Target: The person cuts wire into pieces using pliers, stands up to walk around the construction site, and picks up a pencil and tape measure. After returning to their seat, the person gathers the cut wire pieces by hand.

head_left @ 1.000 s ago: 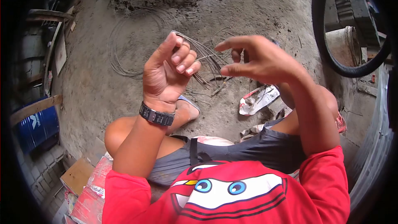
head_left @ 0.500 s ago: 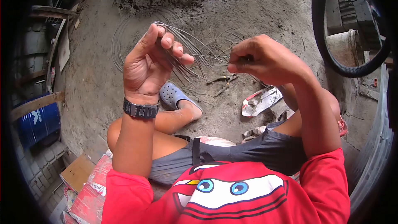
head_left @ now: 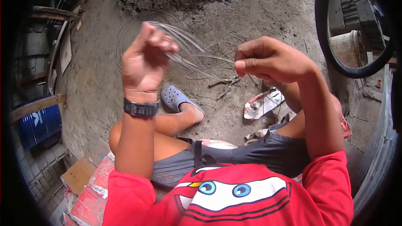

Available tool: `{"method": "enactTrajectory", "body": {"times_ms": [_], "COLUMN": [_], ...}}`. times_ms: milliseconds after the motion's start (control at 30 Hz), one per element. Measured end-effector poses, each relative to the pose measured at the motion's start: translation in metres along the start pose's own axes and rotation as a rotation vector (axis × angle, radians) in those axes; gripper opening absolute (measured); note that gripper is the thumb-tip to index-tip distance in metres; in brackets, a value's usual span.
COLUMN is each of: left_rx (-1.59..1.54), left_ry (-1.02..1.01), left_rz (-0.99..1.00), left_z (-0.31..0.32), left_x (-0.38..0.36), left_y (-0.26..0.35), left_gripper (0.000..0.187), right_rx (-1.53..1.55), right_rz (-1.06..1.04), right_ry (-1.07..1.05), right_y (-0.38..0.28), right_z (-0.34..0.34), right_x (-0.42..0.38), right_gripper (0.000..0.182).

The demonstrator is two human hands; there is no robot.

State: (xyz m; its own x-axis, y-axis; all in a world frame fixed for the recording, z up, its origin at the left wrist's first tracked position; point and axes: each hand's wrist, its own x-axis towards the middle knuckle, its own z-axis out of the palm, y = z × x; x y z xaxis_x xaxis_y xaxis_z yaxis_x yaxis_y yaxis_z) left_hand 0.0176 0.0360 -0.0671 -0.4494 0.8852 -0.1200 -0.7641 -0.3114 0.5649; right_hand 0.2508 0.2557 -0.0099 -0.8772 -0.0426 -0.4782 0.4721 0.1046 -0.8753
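Observation:
My left hand (head_left: pixel 147 60), with a dark watch on the wrist, is raised palm up and blurred by motion. Its fingers are curled round a bundle of thin grey wires (head_left: pixel 180 37) that fans out to the right. My right hand (head_left: pixel 261 60) pinches a wire between thumb and forefinger, level with the bundle. Pliers (head_left: pixel 228 86) with dark handles lie on the ground between the hands, beyond the blue clog (head_left: pixel 176 97).
Loose wire pieces lie on the rough ground (head_left: pixel 234 121). A black hose (head_left: pixel 356 73) hangs at the upper right near a bucket (head_left: pixel 347 48) and grey blocks (head_left: pixel 358 14). A blue drum (head_left: pixel 42 125) stands left, red sacks (head_left: pixel 90 201) lower left.
My left hand has shifted slightly left, with its fingers curled further in. The wires have swung with it. My right hand has turned a little, its thumb now showing more clearly.

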Motion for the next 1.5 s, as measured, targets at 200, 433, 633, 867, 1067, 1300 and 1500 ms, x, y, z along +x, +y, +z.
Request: {"method": "enactTrajectory", "body": {"times_ms": [200, 433, 633, 867, 1067, 1300, 1500], "left_rx": [0.018, 0.162, -0.045, 0.317, 0.417, 0.603, 0.613], "left_ry": [0.217, 0.005, 0.066, 0.129, -0.024, 0.0, 0.005], "left_rz": [0.21, -0.05, -0.084, 0.012, -0.173, -0.264, -0.284], "left_z": [-0.028, 0.034, 0.024, 0.027, 0.059, 0.045, 0.038], "left_x": [0.003, -0.011, -0.009, -0.012, -0.03, -0.03, -0.028], "left_y": [0.046, -0.043, -0.035, -0.032, -0.097, -0.091, -0.094], "left_gripper": [0.019, 0.029, 0.015, 0.019, 0.031, 0.027, 0.022], "right_rx": [-0.084, 0.102, 0.134, 0.531, 0.787, 0.623, 0.569], "right_rz": [-0.009, -0.146, -0.056, -0.065, -0.132, -0.202, -0.227], "right_ry": [0.032, 0.183, 0.252, 0.282, 0.223, 0.366, 0.546], "right_y": [-0.002, 0.001, 0.017, 0.015, 0.023, 0.02, 0.017], "right_z": [-0.018, -0.002, 0.01, 0.011, 0.028, 0.023, 0.016], "right_x": [-0.021, -0.004, 0.012, 0.018, 0.034, 0.032, 0.029], "right_gripper": [0.034, 0.034, 0.037, 0.041, 0.035, 0.029, 0.03]}}
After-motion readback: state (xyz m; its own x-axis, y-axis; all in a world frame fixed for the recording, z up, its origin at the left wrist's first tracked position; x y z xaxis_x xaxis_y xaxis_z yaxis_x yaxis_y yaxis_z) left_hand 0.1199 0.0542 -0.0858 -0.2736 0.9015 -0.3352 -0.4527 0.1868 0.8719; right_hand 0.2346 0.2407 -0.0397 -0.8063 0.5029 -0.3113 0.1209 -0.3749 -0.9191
